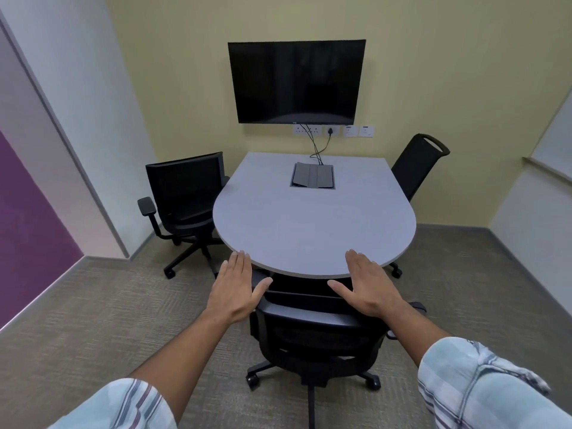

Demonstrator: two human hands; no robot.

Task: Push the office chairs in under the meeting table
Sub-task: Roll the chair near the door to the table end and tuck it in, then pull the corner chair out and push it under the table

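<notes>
My left hand (236, 287) and my right hand (370, 286) are stretched out in front of me, palms down, fingers straight and together with the thumbs spread inward, so neither grip has hold of anything; they sit above the back of the nearest chair (315, 332), and I cannot tell whether they touch it. That chair stands right below me at the rounded near end of the grey desk (309, 224), its seat already under the edge and its black backrest just outside the rim, wheels resting on the carpet (102, 320). A second chair (182, 199) stands at the left side of the desk, turned at an angle, its seat partly under the edge and one armrest sticking out toward the wall. A third chair (418, 165) is at the far right, with its tall backrest showing above the desk top and one wheel visible below the rim. Set into the far half of the desk is a cable box (312, 180), with cables running up to sockets (334, 130) beneath a dark screen (297, 82) mounted on the yellow wall. Both my sleeves are rolled up.
</notes>
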